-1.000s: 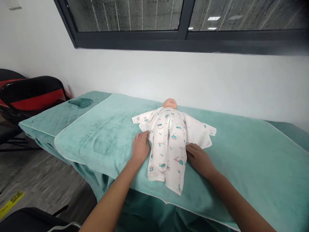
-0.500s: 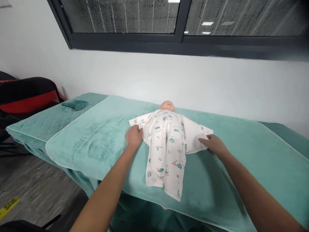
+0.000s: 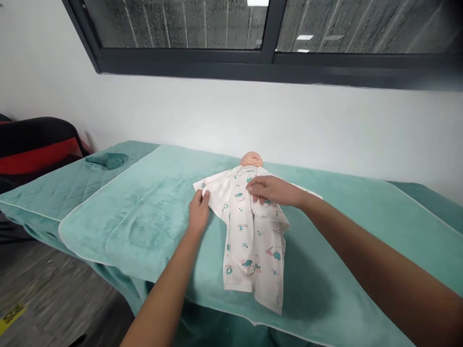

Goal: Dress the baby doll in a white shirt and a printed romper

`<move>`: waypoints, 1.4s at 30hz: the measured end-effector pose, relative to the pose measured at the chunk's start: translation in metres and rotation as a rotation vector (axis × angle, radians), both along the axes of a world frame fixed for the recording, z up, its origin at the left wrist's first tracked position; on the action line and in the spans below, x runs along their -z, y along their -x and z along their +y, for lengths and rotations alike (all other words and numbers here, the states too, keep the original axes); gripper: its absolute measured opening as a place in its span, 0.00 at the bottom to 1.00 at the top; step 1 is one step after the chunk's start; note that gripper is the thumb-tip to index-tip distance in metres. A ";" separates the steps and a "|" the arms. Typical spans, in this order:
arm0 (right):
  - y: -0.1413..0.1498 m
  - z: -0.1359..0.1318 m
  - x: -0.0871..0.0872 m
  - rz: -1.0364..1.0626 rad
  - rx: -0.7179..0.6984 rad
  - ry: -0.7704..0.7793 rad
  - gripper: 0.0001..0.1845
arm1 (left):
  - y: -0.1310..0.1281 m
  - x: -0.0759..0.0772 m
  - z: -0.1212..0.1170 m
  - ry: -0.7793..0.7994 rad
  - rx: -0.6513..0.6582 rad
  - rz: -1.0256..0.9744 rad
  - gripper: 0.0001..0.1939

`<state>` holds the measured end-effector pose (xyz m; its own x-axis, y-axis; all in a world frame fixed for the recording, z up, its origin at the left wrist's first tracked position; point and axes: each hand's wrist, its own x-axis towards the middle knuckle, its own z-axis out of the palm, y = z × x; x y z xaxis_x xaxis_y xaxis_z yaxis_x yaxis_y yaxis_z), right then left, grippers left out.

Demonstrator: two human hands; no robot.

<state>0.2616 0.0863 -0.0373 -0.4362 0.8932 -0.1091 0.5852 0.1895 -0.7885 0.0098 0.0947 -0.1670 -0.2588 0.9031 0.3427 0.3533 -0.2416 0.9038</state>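
A baby doll lies on its back, its head towards the wall; its body and limbs are hidden under a white baby romper with teal and pink print. The romper's lower end splits into two leg-like parts that hang towards me. My left hand is closed on the edge of the sleeve on the left, thumb and fingers pinching it. Over the doll's chest, my right hand bends its fingers down on the romper's cloth, which is drawn inwards beneath them. The sleeve on the right is partly hidden behind my right hand and forearm.
A teal plush cover with pale piping spreads over the bed, whose quilted left end has a face hole. A white wall and a dark-framed window stand behind. A black and red chair is at left.
My right hand has moved from the right sleeve inwards to the chest, and the cloth on that side is now folded inwards. My left hand stays at the left sleeve.
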 end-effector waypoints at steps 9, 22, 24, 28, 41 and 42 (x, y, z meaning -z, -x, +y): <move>0.033 0.082 0.041 -0.171 0.256 -0.613 0.23 | -0.012 -0.002 -0.014 -0.184 0.086 0.347 0.17; 0.044 0.091 0.060 -0.228 0.649 -0.693 0.16 | -0.034 0.004 -0.019 -0.801 0.066 0.823 0.11; 0.038 0.089 0.062 -0.183 0.707 -0.711 0.16 | -0.039 0.000 -0.021 -0.838 0.103 0.858 0.09; 0.025 0.089 0.062 -0.122 0.731 -0.716 0.13 | -0.047 -0.008 -0.027 -0.862 0.176 0.841 0.07; -0.019 0.076 0.048 -0.108 0.826 -0.423 0.25 | -0.058 -0.045 0.001 -0.293 0.389 0.327 0.12; -0.017 0.079 0.051 -0.145 0.809 -0.403 0.25 | -0.062 -0.051 0.013 -0.243 0.337 0.287 0.11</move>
